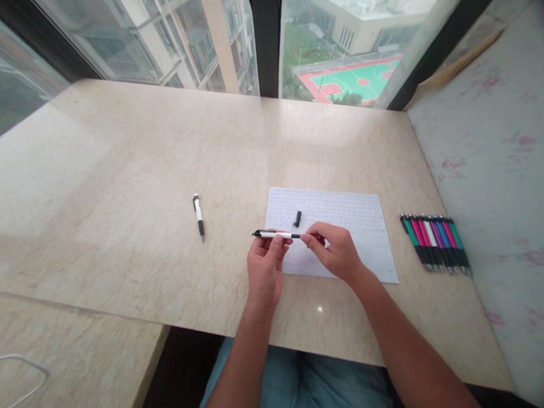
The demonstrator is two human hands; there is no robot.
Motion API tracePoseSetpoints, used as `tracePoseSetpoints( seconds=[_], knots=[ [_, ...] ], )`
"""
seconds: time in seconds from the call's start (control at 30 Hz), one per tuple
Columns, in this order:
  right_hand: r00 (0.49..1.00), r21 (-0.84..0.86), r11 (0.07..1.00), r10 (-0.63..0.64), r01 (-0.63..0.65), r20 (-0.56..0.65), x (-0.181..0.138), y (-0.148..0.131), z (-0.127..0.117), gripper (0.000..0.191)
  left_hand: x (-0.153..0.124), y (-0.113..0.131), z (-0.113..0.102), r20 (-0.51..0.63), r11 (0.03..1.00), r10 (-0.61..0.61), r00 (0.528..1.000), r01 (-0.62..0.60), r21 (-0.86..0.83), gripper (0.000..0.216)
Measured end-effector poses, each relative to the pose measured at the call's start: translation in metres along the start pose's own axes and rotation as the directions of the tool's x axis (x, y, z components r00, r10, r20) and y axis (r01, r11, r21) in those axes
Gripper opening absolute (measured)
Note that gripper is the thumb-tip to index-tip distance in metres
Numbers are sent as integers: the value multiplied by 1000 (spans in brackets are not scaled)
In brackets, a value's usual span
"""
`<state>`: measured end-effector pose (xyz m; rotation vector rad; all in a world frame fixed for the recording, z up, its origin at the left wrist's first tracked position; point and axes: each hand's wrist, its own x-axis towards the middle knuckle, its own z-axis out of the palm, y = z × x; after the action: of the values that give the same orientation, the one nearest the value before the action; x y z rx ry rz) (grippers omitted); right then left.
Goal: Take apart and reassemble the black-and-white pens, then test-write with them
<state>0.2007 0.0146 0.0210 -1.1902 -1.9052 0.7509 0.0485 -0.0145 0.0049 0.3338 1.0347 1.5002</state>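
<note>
My left hand (264, 264) is closed on a white pen with black ends (276, 234), held level above the near left corner of a written sheet of paper (344, 216). My right hand (336, 249) pinches at the pen's right end; what its fingertips hold is too small to make out. A small black pen part (297, 218) lies on the paper just beyond the hands. A second white and black pen (199, 217) lies on the marble table (118, 192) to the left of my hands.
A row of several coloured pens (436, 242) lies at the table's right edge. Beyond it is a pale flowered surface (499, 158). Windows (346, 44) run along the far edge. A thin cable (18, 383) loops on the lower counter at the near left.
</note>
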Motion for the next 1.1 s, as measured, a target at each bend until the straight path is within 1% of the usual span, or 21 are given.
tracePoseSetpoints(
  seconds=[0.07,0.17,0.23,0.27,0.3,0.33,0.37,0.43,0.47,0.57,0.63,0.67,0.73,0.77,0.83,0.9,0.97,1.03,1.1],
  knots=[
    [999,34,999,39,-39,8,0,-1,-2,30,0,0,0,6,1000,3,1000,-3,4,22],
    [998,144,988,49,-54,41,0,0,-4,33,0,1,0,-8,1000,18,1000,-18,-19,24],
    [997,197,978,72,-70,-4,2,3,-2,35,1,2,-1,-49,997,34,998,-37,-65,24],
    [995,174,981,93,-83,-46,3,6,0,33,1,2,-2,-74,995,38,997,-45,-93,24],
    [990,113,989,109,-98,-92,4,8,3,31,2,3,-2,-98,992,39,994,-51,-118,24],
    [986,17,994,113,-112,-122,5,11,6,27,3,3,-3,-116,989,38,993,-54,-140,24],
    [987,-92,989,102,-114,-128,6,14,11,25,3,4,-3,-130,986,37,991,-57,-156,24],
    [993,-279,955,74,-96,-90,8,19,20,24,3,4,-4,-145,983,38,989,-63,-172,23],
    [995,-341,936,67,-86,-69,9,21,24,26,3,4,-3,-147,983,37,988,-63,-173,23],
    [997,-443,893,65,-80,-50,9,23,32,27,2,5,-2,-141,985,24,990,-48,-166,21],
    [997,-455,887,51,-74,-64,9,23,34,24,2,5,-1,-133,986,13,991,-35,-161,21],
    [996,-436,897,40,-70,-78,9,22,34,22,1,5,-1,-130,986,10,991,-32,-161,21],
    [992,-334,940,34,-73,-121,9,20,31,18,1,5,-1,-130,987,6,991,-27,-161,22],
    [987,-251,964,53,-91,-153,9,19,29,16,1,5,-1,-134,987,3,991,-25,-160,22],
    [966,-30,987,147,-157,-213,7,17,22,13,1,5,-1,-147,987,6,989,-29,-156,22],
    [936,206,953,269,-223,-228,5,17,17,15,1,5,-1,-158,988,9,987,-32,-148,22],
    [918,373,897,333,-238,-215,2,18,12,18,1,4,-1,-161,990,9,987,-32,-138,22],
    [917,440,871,337,-218,-213,0,17,10,18,1,3,-1,-159,991,8,987,-29,-131,22],
    [919,437,874,329,-210,-218,0,15,9,17,1,3,-1,-158,991,13,987,-33,-128,22]
  ],
)
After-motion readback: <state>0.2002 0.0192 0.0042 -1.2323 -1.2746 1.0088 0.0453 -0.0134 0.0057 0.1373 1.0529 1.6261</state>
